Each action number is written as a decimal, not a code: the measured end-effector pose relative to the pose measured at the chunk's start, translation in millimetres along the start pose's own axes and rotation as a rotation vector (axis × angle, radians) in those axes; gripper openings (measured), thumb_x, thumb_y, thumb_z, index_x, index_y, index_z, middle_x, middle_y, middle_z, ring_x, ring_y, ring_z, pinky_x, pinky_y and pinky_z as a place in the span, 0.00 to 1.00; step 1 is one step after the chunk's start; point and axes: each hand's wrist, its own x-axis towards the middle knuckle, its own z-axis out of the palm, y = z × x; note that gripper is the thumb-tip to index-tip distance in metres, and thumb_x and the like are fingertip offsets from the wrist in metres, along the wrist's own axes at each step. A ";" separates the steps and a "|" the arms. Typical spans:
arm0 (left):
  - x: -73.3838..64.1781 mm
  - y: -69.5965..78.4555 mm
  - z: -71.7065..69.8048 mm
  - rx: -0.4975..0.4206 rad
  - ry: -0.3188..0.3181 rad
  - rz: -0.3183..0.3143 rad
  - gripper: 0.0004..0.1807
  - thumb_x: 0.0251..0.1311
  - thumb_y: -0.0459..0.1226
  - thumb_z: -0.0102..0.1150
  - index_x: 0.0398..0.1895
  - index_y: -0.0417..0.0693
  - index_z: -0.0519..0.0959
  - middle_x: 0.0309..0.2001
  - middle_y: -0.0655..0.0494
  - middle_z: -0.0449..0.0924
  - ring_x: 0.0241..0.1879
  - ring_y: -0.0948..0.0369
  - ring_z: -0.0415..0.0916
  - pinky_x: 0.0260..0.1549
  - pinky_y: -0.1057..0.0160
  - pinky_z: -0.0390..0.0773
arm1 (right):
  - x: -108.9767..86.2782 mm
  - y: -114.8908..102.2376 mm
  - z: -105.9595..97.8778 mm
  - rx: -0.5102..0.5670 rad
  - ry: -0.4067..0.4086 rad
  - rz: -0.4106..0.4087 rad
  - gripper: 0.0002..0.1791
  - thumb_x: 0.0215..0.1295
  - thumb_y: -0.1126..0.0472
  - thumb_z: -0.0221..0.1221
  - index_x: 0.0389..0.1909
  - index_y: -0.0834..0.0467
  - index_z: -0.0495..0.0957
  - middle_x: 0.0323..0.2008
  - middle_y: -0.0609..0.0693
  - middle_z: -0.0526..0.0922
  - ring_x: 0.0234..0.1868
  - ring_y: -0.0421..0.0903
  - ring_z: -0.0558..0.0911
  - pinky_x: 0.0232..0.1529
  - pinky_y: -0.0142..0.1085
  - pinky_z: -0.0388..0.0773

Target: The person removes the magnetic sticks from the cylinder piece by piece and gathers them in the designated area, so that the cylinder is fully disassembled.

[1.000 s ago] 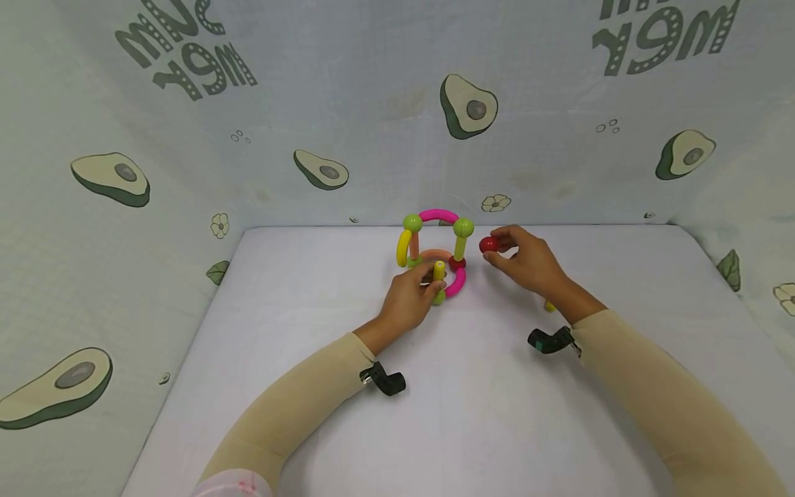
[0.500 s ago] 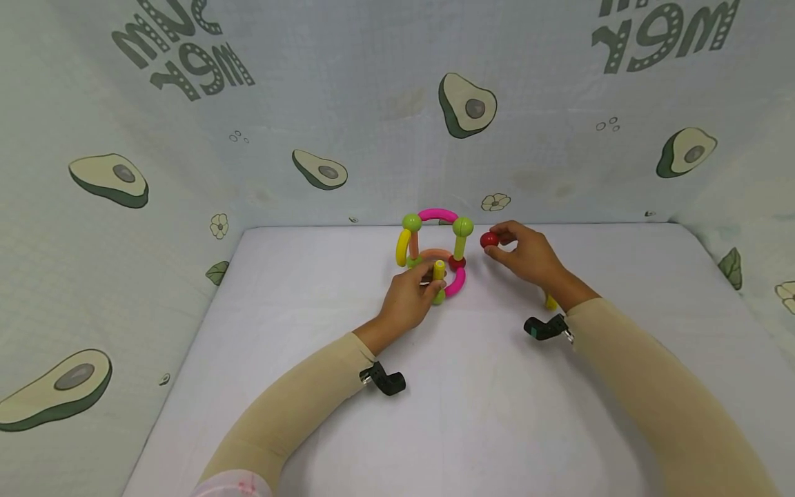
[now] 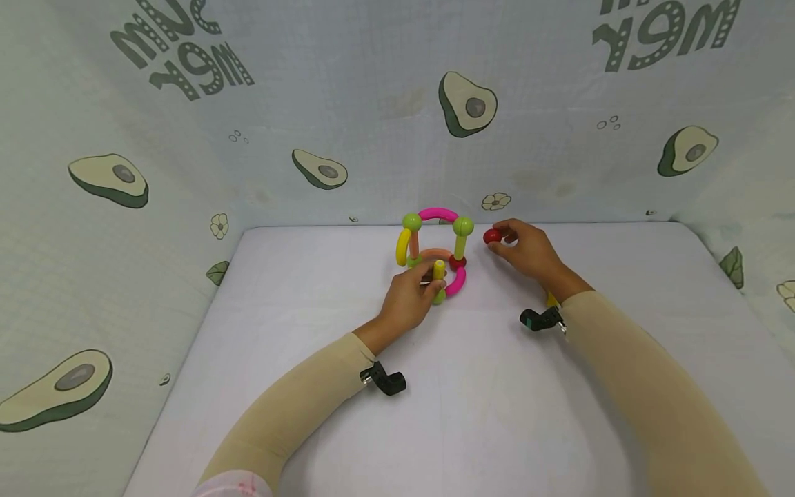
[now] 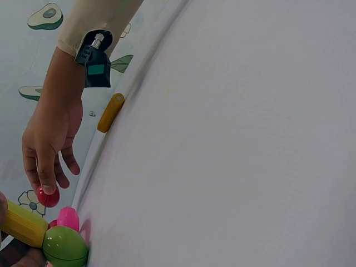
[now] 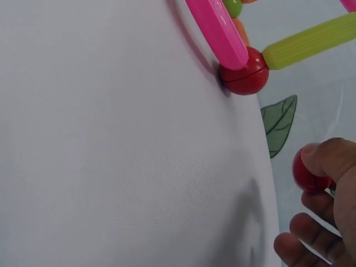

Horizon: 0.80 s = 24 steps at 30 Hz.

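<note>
far edge of the white tbl (image 3: 472, 428) runs just behind the toy frame (image 3: 435, 252), w/ the printed backdrop (image 3: 373, 41) rising past it; side edges are well off l & r, lots of room up front btwn the tan sleeves (image 3: 310, 393). l hand (image 3: 405, 298) has thumb & fingers clamped on an upright yellow rod (image 3: 439, 270) at the frame's near corner; r hand (image 3: 524, 254) pinches a loose red ball (image 3: 493, 236) near the far edge, just r of the frame, apart from it. count in frame: 4 green balls (image 3: 463, 226), 1 red joint ball (image 3: 457, 263), 2 pink arcs (image 3: 437, 213), 1 yellow arc (image 3: 403, 247), 1 orange arc (image 3: 442, 252), 1 upright orange rod (image 3: 414, 245), 1 upright yellow-green rod (image 3: 460, 248). 1 more yellow pc (image 4: 110, 112) lies on the tbl by the r wrist, which partly hides it in the head view. 2 blk wrist cams (image 3: 386, 380), 1 per arm; 5 avocado prints (image 3: 468, 103) behind. l hand blocks some of the frame's near lower side, can't tell joints there.
</note>
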 end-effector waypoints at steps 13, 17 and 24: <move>-0.2 2.1 -0.1 0.011 -0.003 -0.015 0.21 0.68 0.38 0.64 0.62 0.41 0.77 0.53 0.50 0.85 0.54 0.59 0.83 0.49 0.71 0.79 | 10.0 4.4 3.4 -0.012 0.000 0.061 0.27 0.72 0.56 0.63 0.68 0.59 0.71 0.58 0.63 0.76 0.60 0.61 0.72 0.60 0.57 0.74; -0.3 2.3 -0.2 0.009 -0.004 -0.013 0.22 0.68 0.37 0.64 0.62 0.41 0.77 0.53 0.50 0.85 0.54 0.59 0.83 0.49 0.71 0.79 | 13.8 8.7 3.6 -0.020 0.014 0.068 0.26 0.72 0.56 0.63 0.67 0.59 0.72 0.58 0.63 0.77 0.60 0.62 0.72 0.60 0.57 0.73; 0.1 1.3 0.3 0.013 -0.002 -0.021 0.22 0.68 0.37 0.64 0.62 0.41 0.77 0.53 0.50 0.85 0.54 0.58 0.83 0.49 0.72 0.79 | 20.2 14.2 4.5 -0.028 0.031 0.072 0.25 0.72 0.58 0.62 0.67 0.60 0.73 0.58 0.63 0.77 0.59 0.62 0.71 0.60 0.57 0.72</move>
